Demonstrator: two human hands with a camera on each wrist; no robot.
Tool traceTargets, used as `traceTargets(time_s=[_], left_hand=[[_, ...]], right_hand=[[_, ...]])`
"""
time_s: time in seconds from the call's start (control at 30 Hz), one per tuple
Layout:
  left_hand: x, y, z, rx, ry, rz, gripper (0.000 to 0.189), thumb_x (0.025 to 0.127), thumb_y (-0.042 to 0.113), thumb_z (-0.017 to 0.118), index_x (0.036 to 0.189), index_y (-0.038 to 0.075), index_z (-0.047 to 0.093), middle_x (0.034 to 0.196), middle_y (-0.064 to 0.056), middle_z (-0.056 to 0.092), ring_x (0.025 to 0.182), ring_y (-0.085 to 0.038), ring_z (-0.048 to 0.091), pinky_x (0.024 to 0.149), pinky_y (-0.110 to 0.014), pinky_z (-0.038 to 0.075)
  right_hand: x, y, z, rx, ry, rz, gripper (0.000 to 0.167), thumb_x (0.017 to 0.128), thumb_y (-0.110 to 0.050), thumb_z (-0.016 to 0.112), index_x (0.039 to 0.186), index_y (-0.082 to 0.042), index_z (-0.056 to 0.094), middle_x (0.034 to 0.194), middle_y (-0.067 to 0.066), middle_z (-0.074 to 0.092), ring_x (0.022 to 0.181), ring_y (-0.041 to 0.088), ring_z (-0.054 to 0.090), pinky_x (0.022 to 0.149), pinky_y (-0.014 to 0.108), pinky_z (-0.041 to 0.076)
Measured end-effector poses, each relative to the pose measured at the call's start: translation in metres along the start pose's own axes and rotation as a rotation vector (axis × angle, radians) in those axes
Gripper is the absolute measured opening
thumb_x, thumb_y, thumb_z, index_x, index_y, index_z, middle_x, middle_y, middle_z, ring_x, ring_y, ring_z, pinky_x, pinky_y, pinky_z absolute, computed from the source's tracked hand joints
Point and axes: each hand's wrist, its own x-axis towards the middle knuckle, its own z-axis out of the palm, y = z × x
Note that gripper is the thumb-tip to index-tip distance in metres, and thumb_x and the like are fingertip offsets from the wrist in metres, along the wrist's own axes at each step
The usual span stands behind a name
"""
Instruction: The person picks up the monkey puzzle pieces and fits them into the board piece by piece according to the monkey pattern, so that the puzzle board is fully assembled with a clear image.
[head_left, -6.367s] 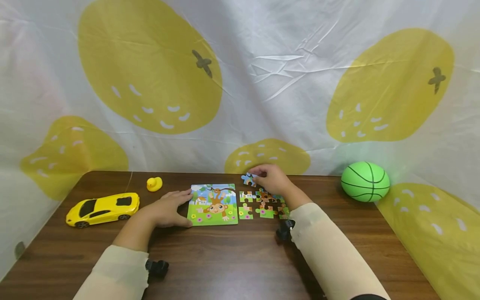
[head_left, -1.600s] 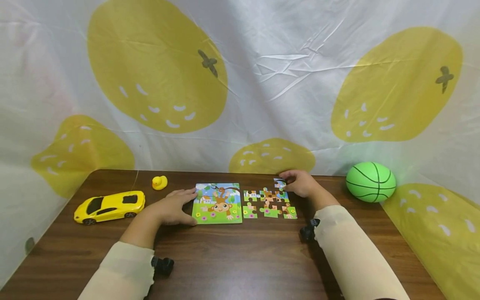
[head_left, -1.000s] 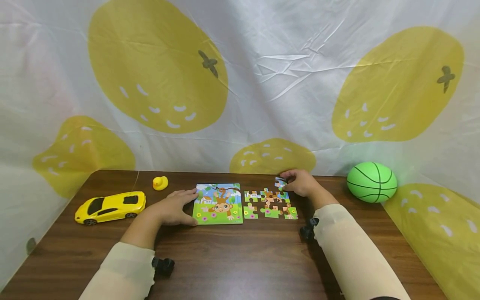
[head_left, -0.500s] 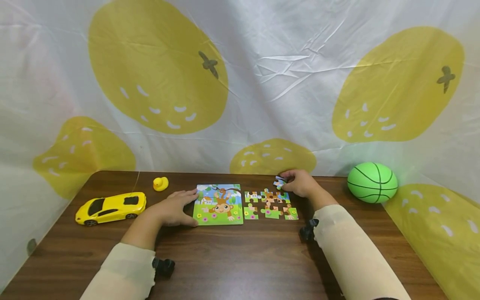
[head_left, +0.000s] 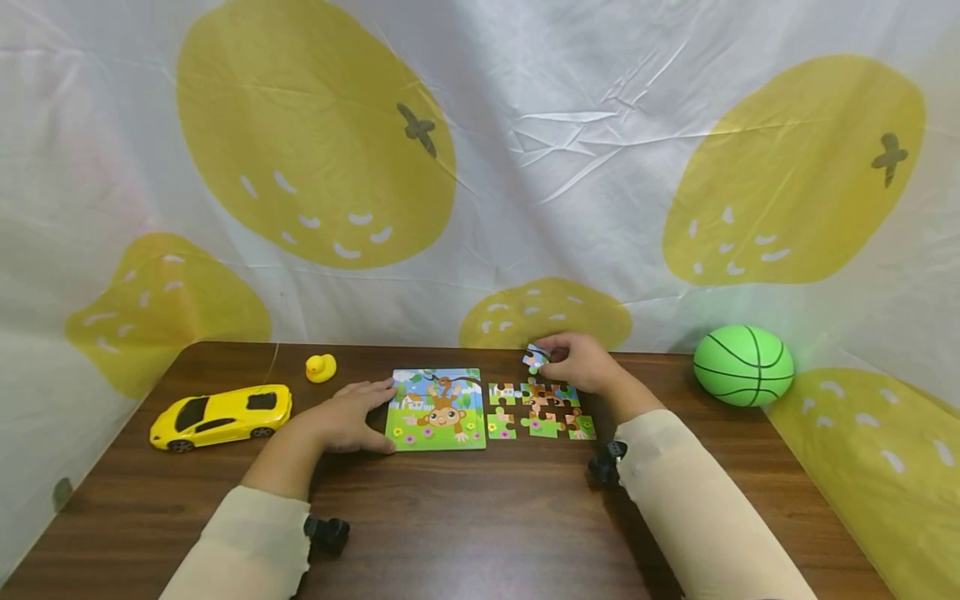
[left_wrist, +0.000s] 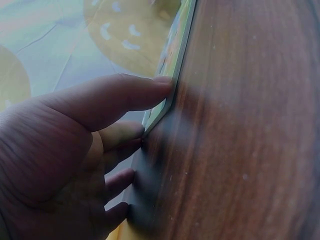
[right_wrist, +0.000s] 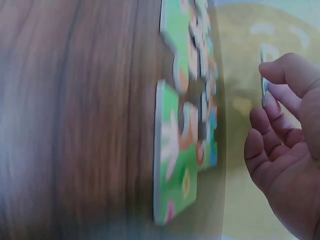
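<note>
My right hand (head_left: 583, 362) pinches a blue puzzle piece (head_left: 536, 358) between thumb and finger, raised off the table beyond the other pieces. In the right wrist view that puzzle piece (right_wrist: 264, 75) is seen edge-on. Below lie several puzzle pieces (head_left: 543, 426) in two rows, some joined, others with gaps between them. Just to their left is a square monkey picture board (head_left: 437, 410). My left hand (head_left: 343, 418) rests at the board's left side, fingers extended, thumb at the near corner. In the left wrist view the thumb touches the board's edge (left_wrist: 176, 75).
A yellow toy car (head_left: 222, 417) and a small yellow rubber duck (head_left: 321, 367) are at the left of the brown wooden table (head_left: 465, 525). A green ball (head_left: 743, 366) sits at the far right. Behind the table hangs a white curtain (head_left: 525, 217) with yellow fruit prints.
My right hand carried the blue piece from the rows' back left to the back right, held it there, then lifted it and moved leftward. My left hand stays by the board.
</note>
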Motion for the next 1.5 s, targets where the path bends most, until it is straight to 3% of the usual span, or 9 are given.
traceTargets(time_s=[0.23, 0.37, 0.5, 0.77, 1.1, 1.3, 1.5], left_hand=[[0.0, 0.0, 0.001, -0.001, 0.0, 0.002, 0.1, 0.085, 0.044, 0.085, 0.167, 0.012, 0.038, 0.18, -0.008, 0.026, 0.166, -0.045, 0.017, 0.131, -0.069, 0.02], [0.0, 0.0, 0.0, 0.001, 0.002, 0.001, 0.1, 0.085, 0.044, 0.085, 0.167, 0.012, 0.038, 0.18, -0.008, 0.026, 0.166, -0.046, 0.017, 0.131, -0.07, 0.02], [-0.001, 0.001, 0.0, -0.004, 0.002, -0.006, 0.1, 0.085, 0.044, 0.085, 0.167, 0.012, 0.038, 0.179, -0.009, 0.027, 0.166, -0.045, 0.017, 0.132, -0.069, 0.02], [-0.003, 0.003, -0.003, -0.008, -0.001, -0.005, 0.1, 0.085, 0.042, 0.085, 0.167, 0.01, 0.038, 0.179, -0.012, 0.028, 0.165, -0.047, 0.018, 0.131, -0.069, 0.021], [-0.003, 0.001, -0.004, -0.009, 0.001, 0.005, 0.1, 0.085, 0.042, 0.085, 0.167, 0.009, 0.038, 0.179, -0.012, 0.028, 0.165, -0.047, 0.019, 0.131, -0.069, 0.022], [-0.002, 0.001, -0.003, -0.006, -0.002, -0.004, 0.1, 0.085, 0.042, 0.085, 0.167, 0.01, 0.038, 0.179, -0.012, 0.027, 0.165, -0.047, 0.018, 0.131, -0.069, 0.021], [-0.003, 0.002, -0.004, -0.009, -0.005, -0.011, 0.1, 0.085, 0.042, 0.085, 0.167, 0.011, 0.038, 0.179, -0.011, 0.027, 0.166, -0.047, 0.017, 0.131, -0.069, 0.02]], right_hand=[[0.004, -0.018, 0.01, 0.051, -0.038, -0.055, 0.049, 0.095, -0.02, 0.077, 0.142, -0.008, 0.07, 0.132, 0.015, 0.073, 0.099, 0.021, 0.07, 0.079, 0.034, 0.058], [0.007, -0.027, 0.018, 0.071, -0.058, -0.067, 0.048, 0.095, -0.02, 0.077, 0.141, -0.009, 0.07, 0.135, 0.013, 0.072, 0.104, 0.021, 0.072, 0.083, 0.036, 0.061], [0.009, -0.038, 0.028, 0.077, -0.072, -0.092, 0.048, 0.094, -0.019, 0.078, 0.141, -0.009, 0.071, 0.13, 0.012, 0.071, 0.108, 0.021, 0.069, 0.089, 0.037, 0.059], [0.017, -0.059, 0.049, 0.083, -0.102, -0.112, 0.045, 0.092, -0.017, 0.081, 0.136, -0.012, 0.074, 0.113, 0.007, 0.073, 0.096, 0.016, 0.064, 0.082, 0.031, 0.055], [0.03, -0.079, 0.067, 0.078, -0.143, -0.096, 0.044, 0.092, -0.018, 0.08, 0.136, -0.014, 0.074, 0.132, 0.006, 0.074, 0.121, 0.024, 0.066, 0.102, 0.043, 0.058], [0.036, -0.079, 0.072, 0.064, -0.192, -0.05, 0.044, 0.093, -0.019, 0.081, 0.136, -0.016, 0.074, 0.138, 0.005, 0.073, 0.133, 0.028, 0.065, 0.107, 0.046, 0.058], [0.039, -0.078, 0.074, 0.02, -0.226, -0.021, 0.043, 0.093, -0.02, 0.08, 0.136, -0.019, 0.074, 0.141, 0.002, 0.071, 0.134, 0.026, 0.064, 0.108, 0.047, 0.057]])
